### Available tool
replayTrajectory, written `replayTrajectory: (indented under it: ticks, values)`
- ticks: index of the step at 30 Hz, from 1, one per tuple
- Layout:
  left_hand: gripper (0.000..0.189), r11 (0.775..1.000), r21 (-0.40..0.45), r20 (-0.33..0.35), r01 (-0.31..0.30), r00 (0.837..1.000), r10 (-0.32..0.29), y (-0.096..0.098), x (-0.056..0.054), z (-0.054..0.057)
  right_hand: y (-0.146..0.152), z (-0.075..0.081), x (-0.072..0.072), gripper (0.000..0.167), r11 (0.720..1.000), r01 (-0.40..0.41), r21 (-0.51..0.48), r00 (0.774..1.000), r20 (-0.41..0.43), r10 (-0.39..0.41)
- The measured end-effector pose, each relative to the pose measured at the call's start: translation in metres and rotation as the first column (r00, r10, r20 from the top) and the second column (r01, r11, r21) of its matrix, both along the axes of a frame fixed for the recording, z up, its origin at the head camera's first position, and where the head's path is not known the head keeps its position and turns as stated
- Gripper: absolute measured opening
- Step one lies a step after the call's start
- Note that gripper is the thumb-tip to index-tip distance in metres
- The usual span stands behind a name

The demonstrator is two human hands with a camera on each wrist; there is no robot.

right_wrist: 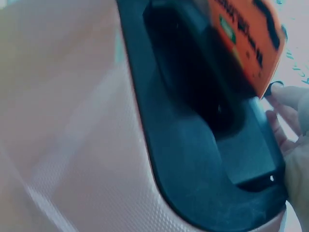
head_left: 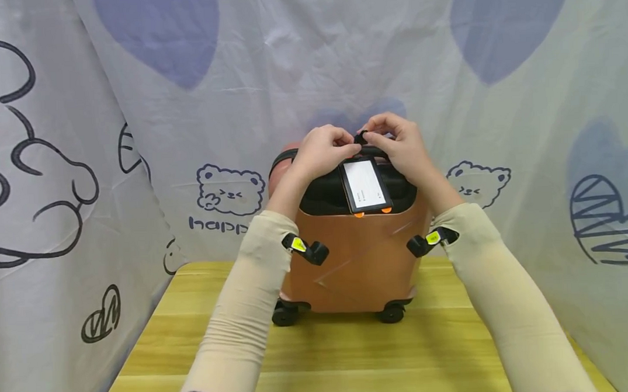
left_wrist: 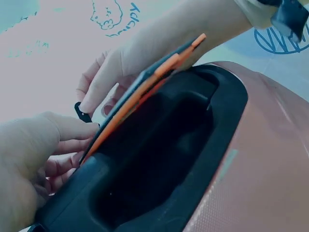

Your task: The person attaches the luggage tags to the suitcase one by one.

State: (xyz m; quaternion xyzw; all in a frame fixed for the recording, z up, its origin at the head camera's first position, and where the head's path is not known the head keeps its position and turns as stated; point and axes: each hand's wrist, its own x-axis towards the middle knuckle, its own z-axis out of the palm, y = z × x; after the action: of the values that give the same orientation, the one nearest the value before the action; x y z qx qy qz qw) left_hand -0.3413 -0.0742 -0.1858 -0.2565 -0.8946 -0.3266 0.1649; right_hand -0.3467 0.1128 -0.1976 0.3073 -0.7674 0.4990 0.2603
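- The left hand [head_left: 322,149] and right hand [head_left: 398,142] are meeting over the suitcase [head_left: 356,258] top, fingers pinching the black strap [head_left: 361,138] of the luggage tag [head_left: 365,185].
- The tag is lying over the black handle recess [left_wrist: 159,159].
- The suitcase is standing upright on the yellow surface [head_left: 347,358].

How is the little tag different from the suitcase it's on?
The tag is small, flat and thin; the suitcase is big and boxy. The tag has a white face in a black frame with orange behind it; the suitcase is brownish orange with a black top. The tag hangs by its strap, which both hands pinch; the suitcase stands upright on wheels on the table. Both show black and orange.
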Motion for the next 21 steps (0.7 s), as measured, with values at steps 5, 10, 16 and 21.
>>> replayTrajectory:
  ticks: [5,10,16,21]
  values:
    - [0.026,0.999,0.03,0.038,-0.045,0.998,0.043,0.005,0.001,0.001,0.002,0.0,-0.001,0.014,0.999,0.015,0.048,0.999,-0.048,-0.013]
    - [0.034,0.997,0.052,0.071,-0.053,0.996,0.049,0.007,-0.001,0.002,0.002,0.0,-0.001,0.017,0.998,0.035,0.055,0.999,-0.027,-0.033]
    - [0.033,0.995,0.025,0.097,-0.094,0.991,0.091,0.009,-0.001,0.003,0.002,0.001,-0.001,0.017,0.998,0.022,0.056,1.0,-0.009,-0.022]
    - [0.03,0.989,0.03,0.115,-0.147,0.983,0.143,0.014,-0.002,0.002,0.008,0.001,-0.001,0.016,0.999,-0.004,0.052,1.0,-0.026,0.005]
